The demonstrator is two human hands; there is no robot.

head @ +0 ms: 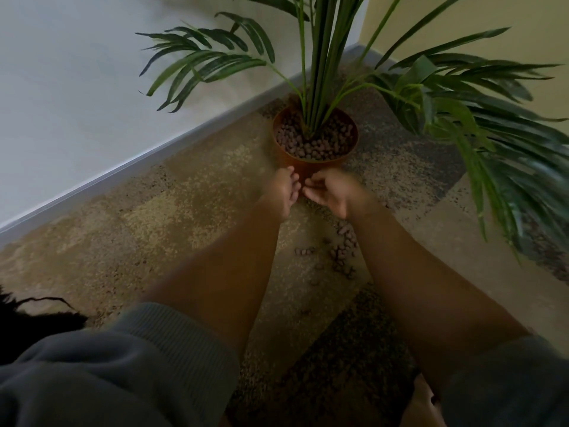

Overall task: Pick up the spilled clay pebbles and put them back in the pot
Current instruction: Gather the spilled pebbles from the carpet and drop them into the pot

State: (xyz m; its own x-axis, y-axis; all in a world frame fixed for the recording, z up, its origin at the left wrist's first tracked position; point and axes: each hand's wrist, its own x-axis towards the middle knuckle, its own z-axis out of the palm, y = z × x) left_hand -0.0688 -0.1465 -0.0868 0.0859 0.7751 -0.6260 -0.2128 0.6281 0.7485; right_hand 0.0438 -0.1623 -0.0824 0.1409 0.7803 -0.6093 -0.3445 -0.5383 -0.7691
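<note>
A terracotta pot [311, 164] stands on the carpet in the room's corner, filled with brown clay pebbles [317, 140] around a palm's stems. Spilled pebbles [342, 251] lie scattered on the carpet in front of the pot, between my forearms. My left hand [284, 192] and my right hand [332, 194] meet low against the pot's front wall, fingertips nearly touching and fingers bent toward each other. Both hands are motion-blurred. I cannot make out whether either holds pebbles.
Palm fronds [480, 124] spread wide to the right and over the pot. A white wall with a grey skirting board [123, 167] runs along the left, a yellow wall [492, 20] behind. Patchy beige and dark carpet [184, 211] covers the floor. A few stray pebbles [304, 312] lie nearer me.
</note>
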